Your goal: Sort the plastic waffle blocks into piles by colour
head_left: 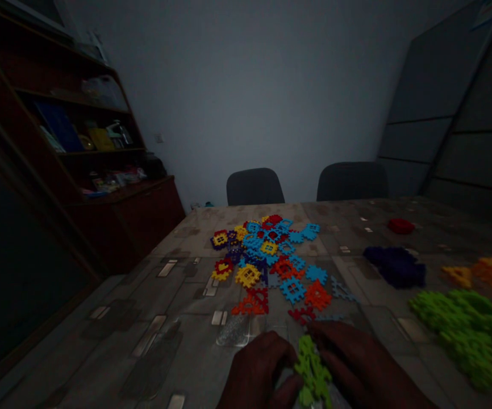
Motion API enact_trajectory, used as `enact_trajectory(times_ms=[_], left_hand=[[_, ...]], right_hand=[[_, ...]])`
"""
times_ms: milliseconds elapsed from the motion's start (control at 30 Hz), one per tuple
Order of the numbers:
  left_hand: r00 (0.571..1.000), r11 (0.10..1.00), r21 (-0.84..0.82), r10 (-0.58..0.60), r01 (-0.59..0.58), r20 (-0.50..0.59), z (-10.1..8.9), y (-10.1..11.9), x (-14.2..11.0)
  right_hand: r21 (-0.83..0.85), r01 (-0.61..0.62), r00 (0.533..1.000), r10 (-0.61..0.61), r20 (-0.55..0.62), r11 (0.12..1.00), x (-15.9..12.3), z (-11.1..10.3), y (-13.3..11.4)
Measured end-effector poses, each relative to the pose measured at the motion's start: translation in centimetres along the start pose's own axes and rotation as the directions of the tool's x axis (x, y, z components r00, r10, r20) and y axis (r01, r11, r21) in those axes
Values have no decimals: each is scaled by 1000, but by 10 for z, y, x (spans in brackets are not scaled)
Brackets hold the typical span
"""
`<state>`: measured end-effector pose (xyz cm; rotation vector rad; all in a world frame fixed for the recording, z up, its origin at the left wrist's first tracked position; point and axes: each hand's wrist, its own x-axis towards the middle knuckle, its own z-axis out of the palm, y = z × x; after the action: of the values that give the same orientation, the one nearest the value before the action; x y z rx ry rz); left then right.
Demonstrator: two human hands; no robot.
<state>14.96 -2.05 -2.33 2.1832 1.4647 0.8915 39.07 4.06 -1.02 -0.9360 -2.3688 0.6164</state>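
At the bottom edge of the table my left hand (258, 370) and my right hand (359, 363) meet around a bright green toothed plastic piece (312, 372). Both hands have their fingers curled on it, left from the left side, right from the right side. Just beyond my hands lies a scattered heap of flat interlocking pieces (271, 255) in blue, red, orange, yellow and purple. The room is dim, so fine detail of my fingers is hard to read.
Sorted heaps lie on the patterned table (152, 318) to the right: green (467, 329), purple (395, 266), orange-yellow (484, 271), and a red piece (400, 226). Two dark chairs (254, 186) stand at the far edge. A wooden shelf unit (79, 147) fills the left wall.
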Motion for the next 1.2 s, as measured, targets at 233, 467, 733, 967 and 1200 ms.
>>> enact_trajectory(times_ms=[233,467,733,967,1200], left_hand=[[1000,1000,11,24,-24,-7,-1,2,3],[997,998,37,62,-60,-41,-1,3,3],[977,984,-88,136,-153,-166,-2,5,5],[996,978,-208,-20,1,-88,-10,14,5],[981,980,-197,-62,25,-185,-22,17,8]], right_hand=[[-4,-5,1000,5,5,1000,-1,-4,2],[-34,2,1000,-2,-3,999,0,-2,0],[-40,125,992,-126,-21,991,-2,-12,-8],[-131,190,981,-184,54,973,5,-19,-33],[-101,122,989,-130,-75,987,6,-19,-16]])
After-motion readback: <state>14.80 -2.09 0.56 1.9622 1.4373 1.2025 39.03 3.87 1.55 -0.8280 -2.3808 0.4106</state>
